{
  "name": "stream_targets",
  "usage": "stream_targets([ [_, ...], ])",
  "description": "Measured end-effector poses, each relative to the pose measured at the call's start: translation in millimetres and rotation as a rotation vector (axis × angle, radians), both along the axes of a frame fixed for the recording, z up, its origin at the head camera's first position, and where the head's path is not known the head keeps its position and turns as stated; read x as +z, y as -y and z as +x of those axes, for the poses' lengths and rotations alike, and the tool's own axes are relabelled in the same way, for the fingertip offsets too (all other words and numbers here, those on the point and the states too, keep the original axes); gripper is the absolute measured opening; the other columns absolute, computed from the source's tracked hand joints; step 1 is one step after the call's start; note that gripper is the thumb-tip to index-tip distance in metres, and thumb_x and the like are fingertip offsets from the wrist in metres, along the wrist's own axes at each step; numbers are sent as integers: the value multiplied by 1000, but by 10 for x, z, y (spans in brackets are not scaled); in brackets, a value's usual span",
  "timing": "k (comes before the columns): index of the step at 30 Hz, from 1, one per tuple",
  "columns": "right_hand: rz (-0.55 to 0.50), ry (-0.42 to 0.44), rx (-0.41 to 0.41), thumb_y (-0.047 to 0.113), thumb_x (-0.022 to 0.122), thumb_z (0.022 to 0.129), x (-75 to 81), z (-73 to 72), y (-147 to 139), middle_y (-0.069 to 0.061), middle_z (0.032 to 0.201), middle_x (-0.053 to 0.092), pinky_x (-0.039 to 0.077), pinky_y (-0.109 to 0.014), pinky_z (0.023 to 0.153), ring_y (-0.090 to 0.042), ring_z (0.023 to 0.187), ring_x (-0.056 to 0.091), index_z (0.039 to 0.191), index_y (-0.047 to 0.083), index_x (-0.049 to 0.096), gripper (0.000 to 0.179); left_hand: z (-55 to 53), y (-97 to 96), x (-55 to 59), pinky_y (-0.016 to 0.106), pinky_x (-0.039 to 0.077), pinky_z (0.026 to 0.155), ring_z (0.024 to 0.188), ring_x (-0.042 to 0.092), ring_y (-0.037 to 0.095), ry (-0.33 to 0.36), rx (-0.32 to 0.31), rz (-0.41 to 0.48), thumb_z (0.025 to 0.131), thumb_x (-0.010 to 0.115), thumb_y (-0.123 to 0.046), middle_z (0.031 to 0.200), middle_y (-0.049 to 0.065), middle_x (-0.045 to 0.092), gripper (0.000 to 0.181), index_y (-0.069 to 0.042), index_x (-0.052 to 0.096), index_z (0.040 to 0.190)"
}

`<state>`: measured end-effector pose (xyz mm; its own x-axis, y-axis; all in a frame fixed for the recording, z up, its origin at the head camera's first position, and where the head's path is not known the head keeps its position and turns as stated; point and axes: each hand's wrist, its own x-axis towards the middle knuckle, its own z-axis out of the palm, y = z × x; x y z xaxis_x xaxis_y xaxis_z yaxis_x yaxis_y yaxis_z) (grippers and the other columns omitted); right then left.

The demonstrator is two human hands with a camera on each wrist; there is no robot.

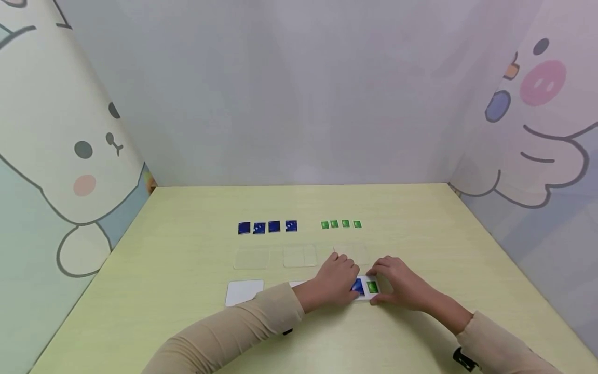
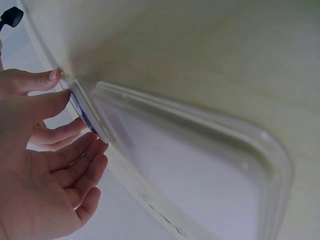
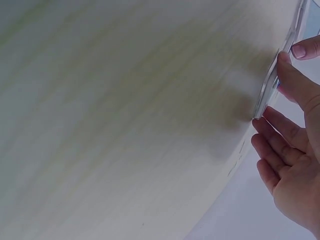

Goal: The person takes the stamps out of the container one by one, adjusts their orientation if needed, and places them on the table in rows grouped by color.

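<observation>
Between both hands a flat white plastic case (image 1: 364,298) lies on the table, a blue square (image 1: 358,286) and a green square (image 1: 372,287) side by side in it. My right hand (image 1: 403,284) holds its right end, thumb on the near edge and fingers on the far edge. Across the left part of the same case, my left hand (image 1: 334,280) grips it between thumb and fingertips, covering that part in the head view. The left wrist view shows the case edge-on (image 2: 89,111) between thumb and fingers; the right wrist view shows its clear rim (image 3: 266,90).
Two more white cases lie leftward: one uncovered (image 1: 245,292), one mostly behind the left forearm (image 1: 296,283). Behind them are three clear lids (image 1: 252,258). Farther back sit rows of several blue squares (image 1: 274,226) and several green squares (image 1: 345,224). Printed walls enclose the table (image 1: 196,208).
</observation>
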<state>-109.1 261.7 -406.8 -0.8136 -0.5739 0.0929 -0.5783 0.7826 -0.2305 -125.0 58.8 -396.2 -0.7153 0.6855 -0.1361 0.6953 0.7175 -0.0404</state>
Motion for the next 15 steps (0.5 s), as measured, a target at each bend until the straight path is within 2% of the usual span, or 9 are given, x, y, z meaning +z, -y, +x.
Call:
stream_targets([
  [15,-2,46,-5,45,86,68,6,-47,-14,7,101,68,49,-45,92,-13,97,58,104,14,70,50,-19,-24,-6,27,39,94,101,52,11,1,17,-19,91,60,-55,112,-5,66,46,-18,64,119],
])
